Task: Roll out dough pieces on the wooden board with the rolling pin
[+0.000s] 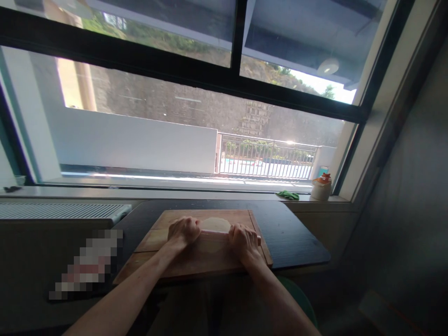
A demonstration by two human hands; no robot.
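Observation:
A rolling pin (215, 236) lies across a round, flat sheet of pale dough (214, 224), which shows on both sides of it. My left hand (184, 230) is closed around the pin's left end. At the other end my right hand (244, 239) grips it too, with a bit of handle poking out beyond the fingers. Beneath the dough is a wooden board (168, 266) with a groove near its right edge.
The board rests on a dark table (294, 238) below a wide window. On the sill (224, 193) are a green cloth (287, 195) and a pale pot (321, 188) with an orange top. A radiator (63, 211) stands at left, and a green rounded seat (297, 298) is under the table's right side.

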